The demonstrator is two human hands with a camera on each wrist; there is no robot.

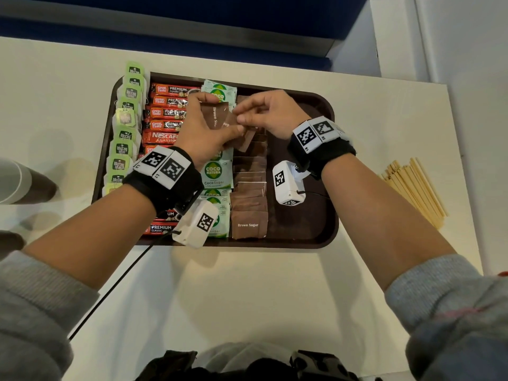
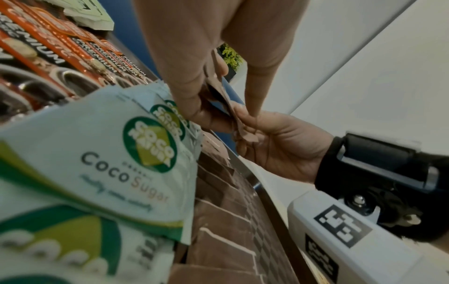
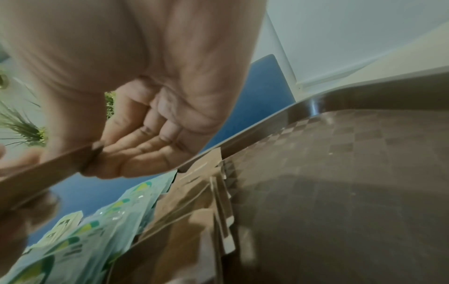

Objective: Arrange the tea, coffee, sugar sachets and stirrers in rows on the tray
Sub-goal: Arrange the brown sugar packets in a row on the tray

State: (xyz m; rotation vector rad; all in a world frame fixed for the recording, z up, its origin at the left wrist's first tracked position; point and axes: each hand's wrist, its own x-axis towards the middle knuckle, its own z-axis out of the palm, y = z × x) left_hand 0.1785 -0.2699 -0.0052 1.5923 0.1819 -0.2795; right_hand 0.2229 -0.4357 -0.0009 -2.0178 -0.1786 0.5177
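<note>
A dark brown tray (image 1: 327,224) lies on the white table and holds rows of sachets. Green tea bags (image 1: 122,149) run down its left edge, red coffee sticks (image 1: 165,112) stand beside them, then Coco Sugar sachets (image 1: 217,174) and a row of brown sugar sachets (image 1: 248,224). Over the tray's far middle my left hand (image 1: 204,127) holds a small stack of brown sugar sachets (image 1: 215,116). My right hand (image 1: 264,114) pinches one sachet of that stack (image 2: 243,132) between thumb and fingertips (image 3: 97,151). Wooden stirrers (image 1: 415,188) lie in a bundle on the table right of the tray.
The tray's right strip (image 1: 305,215) is bare checkered surface. A white cup (image 1: 13,180) stands at the table's left edge. A blue panel (image 1: 192,31) runs behind the table, and a white wall (image 1: 453,37) rises at the right.
</note>
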